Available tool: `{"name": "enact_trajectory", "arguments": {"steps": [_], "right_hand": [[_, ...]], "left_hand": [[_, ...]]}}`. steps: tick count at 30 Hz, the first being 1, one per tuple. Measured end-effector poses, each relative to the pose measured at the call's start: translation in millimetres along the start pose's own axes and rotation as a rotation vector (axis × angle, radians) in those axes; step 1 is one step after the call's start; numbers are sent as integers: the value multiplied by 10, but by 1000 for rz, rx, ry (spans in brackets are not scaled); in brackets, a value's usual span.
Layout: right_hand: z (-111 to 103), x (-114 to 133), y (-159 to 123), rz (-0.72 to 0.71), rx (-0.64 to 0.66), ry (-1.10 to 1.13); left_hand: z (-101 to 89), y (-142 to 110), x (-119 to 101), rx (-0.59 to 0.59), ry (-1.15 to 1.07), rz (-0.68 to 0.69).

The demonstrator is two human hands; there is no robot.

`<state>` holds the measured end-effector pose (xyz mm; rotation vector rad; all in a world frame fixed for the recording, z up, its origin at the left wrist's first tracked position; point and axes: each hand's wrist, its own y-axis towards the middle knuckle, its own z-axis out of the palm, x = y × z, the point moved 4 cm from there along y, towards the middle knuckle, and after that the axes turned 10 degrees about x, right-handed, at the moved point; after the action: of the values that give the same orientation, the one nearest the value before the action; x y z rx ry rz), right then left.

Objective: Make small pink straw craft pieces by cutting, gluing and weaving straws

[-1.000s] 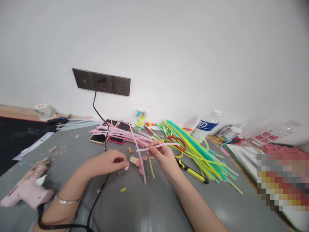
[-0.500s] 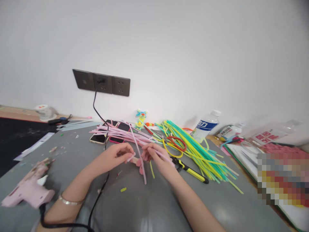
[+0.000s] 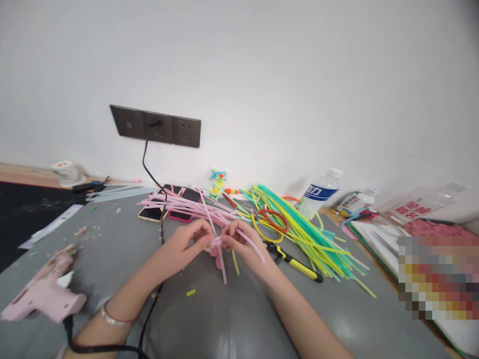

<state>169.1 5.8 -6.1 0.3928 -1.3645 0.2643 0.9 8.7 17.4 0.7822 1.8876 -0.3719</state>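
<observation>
A pink pipe cleaner (image 3: 251, 239) runs from a small pale-pink curl at my fingertips, passing over the back of my right hand (image 3: 241, 247). My right thumb and fingers pinch it near the curl. From the other side, my left hand (image 3: 196, 239) pinches the same curl between thumb and fingers. Another pink pipe cleaner (image 3: 222, 269) lies slanting beneath the fingertips. Just below the hands sits a small darker pink piece (image 3: 218, 263), partly hidden. Nearby lies a short yellow-green stem (image 3: 235, 262).
A pink glue gun (image 3: 47, 294) with a black cord lies at left. Behind the hands are a pink pipe-cleaner bundle (image 3: 179, 202) and phones (image 3: 150, 213). To the right lie green and yellow pipe cleaners (image 3: 310, 234), scissors (image 3: 275, 222), yellow-handled pliers (image 3: 299, 267) and a bottle (image 3: 318, 192).
My left hand has moved right, bringing its fingertips up against those of my right hand at the pink curl. The pipe cleaner's long end has swung slightly over my right hand.
</observation>
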Motion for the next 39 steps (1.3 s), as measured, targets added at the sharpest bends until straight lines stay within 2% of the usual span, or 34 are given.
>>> {"name": "enact_trajectory", "arguments": {"steps": [3, 5, 7, 10, 14, 17, 20, 24, 29, 39], "right_hand": [[-78, 18, 10, -28, -75, 12], [-97, 28, 11, -38, -99, 14], [-86, 39, 8, -49, -97, 11], [-41, 63, 1, -73, -74, -9], [-4, 91, -12, -107, -64, -40], [-32, 97, -23, -133, -95, -111], [-139, 113, -45, -208, -250, -164], [-250, 139, -64, -306, -385, -13], [-225, 125, -48, -248, -329, 89], [-70, 93, -15, -135, -138, -87]], "left_hand": [[-80, 4, 49, -139, 39, -24], [-110, 10, 87, -186, 57, -66], [-97, 24, 110, -158, 51, -102], [-25, 47, 115, -42, 12, -131], [57, 64, 115, 52, -122, -135], [71, 72, 109, 50, -214, -135], [53, 76, 91, 5, -255, -135], [18, 70, 105, -61, -273, -160], [8, 69, 143, -87, -276, -164], [30, 94, 55, -58, -273, -168]]}}
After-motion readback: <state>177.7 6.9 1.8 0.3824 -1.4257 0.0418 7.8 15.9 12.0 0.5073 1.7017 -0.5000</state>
